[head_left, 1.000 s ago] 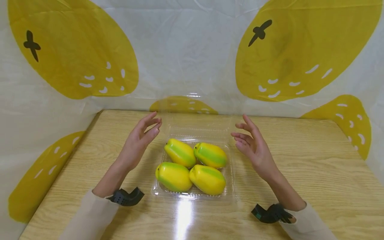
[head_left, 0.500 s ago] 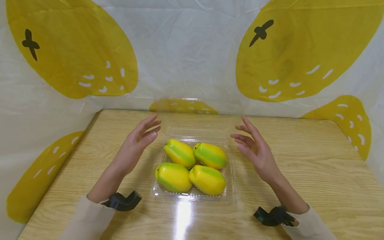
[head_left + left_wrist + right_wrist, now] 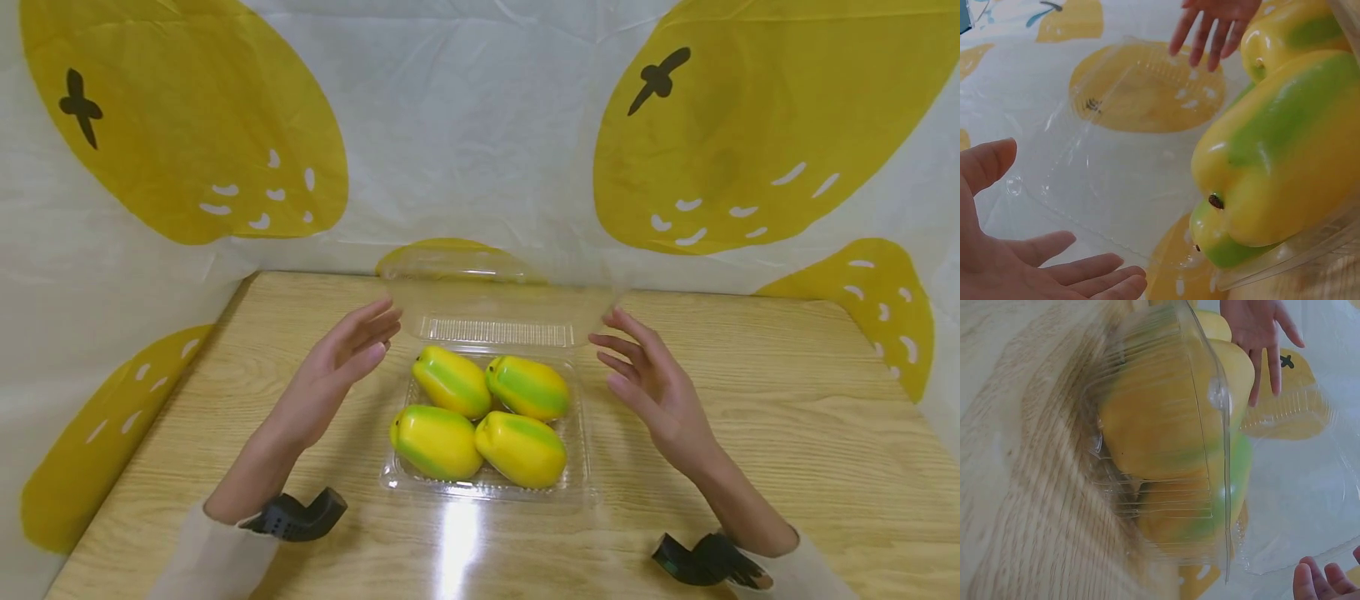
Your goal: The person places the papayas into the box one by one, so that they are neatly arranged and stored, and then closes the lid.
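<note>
A clear plastic clamshell tray (image 3: 487,492) sits mid-table and holds several yellow and green fruits (image 3: 450,382). Its hinged clear lid (image 3: 495,304) stands raised at the back, leaning forward. My left hand (image 3: 341,358) hovers open at the lid's left edge, palm inward, fingers straight. My right hand (image 3: 652,379) mirrors it at the right edge. Whether the fingertips touch the lid I cannot tell. In the left wrist view my left hand (image 3: 1035,269) lies open beside the lid (image 3: 1116,162) and a fruit (image 3: 1279,156). The right wrist view shows the tray (image 3: 1166,456) and my right fingertips (image 3: 1319,581).
The wooden table (image 3: 787,417) is enclosed at the back and sides by a white sheet with big yellow lemon prints (image 3: 750,125). Black camera mounts sit on both wrists (image 3: 300,512), close to the table's near edge.
The lid has tipped forward and lower over the tray. Both hands have come slightly down and toward me, staying open at its sides.
</note>
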Motion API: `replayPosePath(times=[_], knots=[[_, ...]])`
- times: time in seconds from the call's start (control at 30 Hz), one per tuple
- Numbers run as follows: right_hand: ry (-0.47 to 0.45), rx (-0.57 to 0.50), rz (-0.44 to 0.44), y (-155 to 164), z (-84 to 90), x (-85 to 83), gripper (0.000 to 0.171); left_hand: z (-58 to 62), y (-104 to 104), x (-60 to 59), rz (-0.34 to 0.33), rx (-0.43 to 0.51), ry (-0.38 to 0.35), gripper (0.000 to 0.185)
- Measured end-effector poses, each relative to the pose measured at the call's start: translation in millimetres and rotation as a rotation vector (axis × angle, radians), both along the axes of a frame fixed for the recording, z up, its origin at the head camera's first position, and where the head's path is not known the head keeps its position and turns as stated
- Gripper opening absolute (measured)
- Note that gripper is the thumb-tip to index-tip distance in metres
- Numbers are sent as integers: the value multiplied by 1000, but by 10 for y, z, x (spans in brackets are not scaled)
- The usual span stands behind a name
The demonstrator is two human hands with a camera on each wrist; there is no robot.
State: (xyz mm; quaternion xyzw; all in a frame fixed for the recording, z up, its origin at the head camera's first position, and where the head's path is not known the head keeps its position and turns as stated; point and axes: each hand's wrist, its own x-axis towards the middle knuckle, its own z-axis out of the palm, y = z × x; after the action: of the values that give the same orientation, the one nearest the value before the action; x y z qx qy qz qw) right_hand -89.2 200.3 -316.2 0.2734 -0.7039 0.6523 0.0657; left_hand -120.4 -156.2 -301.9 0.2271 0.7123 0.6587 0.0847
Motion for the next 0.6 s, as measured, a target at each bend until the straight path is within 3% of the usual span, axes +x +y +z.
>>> replayPosePath(times=[0.13,0.37,0.6], knots=[[47,8,15,2,23,40,56,-5,5,33,9,3,-1,49],[36,-22,60,19,13,97,55,-21,27,54,10,18,-6,57],[72,-68,112,76,-37,119,51,-14,-9,137,7,-8,6,52]])
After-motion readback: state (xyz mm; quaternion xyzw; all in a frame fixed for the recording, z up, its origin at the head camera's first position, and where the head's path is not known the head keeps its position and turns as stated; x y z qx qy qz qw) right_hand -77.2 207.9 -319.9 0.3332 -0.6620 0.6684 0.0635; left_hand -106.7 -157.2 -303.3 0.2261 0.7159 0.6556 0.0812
